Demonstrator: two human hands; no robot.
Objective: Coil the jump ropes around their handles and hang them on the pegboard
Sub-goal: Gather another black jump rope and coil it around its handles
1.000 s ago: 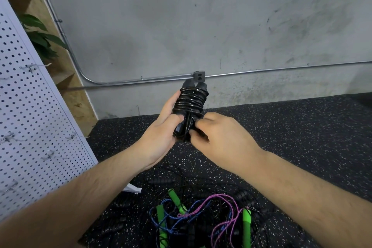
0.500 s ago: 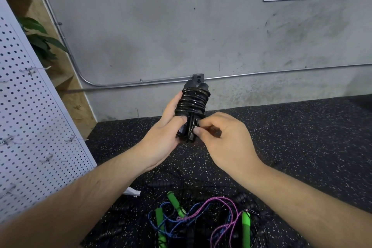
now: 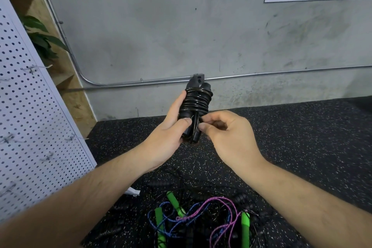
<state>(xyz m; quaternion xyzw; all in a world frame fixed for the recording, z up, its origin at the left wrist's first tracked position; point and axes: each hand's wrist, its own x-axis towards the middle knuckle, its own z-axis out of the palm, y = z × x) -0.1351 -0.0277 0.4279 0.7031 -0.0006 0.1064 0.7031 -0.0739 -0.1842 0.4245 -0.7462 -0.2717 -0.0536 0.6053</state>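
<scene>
Under coiled rope (image 3: 196, 102), tangled ropes (image 3: 175, 204) on floor (image 3: 302, 137); pegboard (image 3: 30, 127) left.

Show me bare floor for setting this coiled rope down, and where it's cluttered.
Widest bare patch: the speckled floor right of the right hand, up to the wall. A smaller one sits between the pegboard foot and the left hand. Crowded: the tangle of jump ropes below the forearms, green handles among them. Both hands hold the coiled black jump rope.
</scene>
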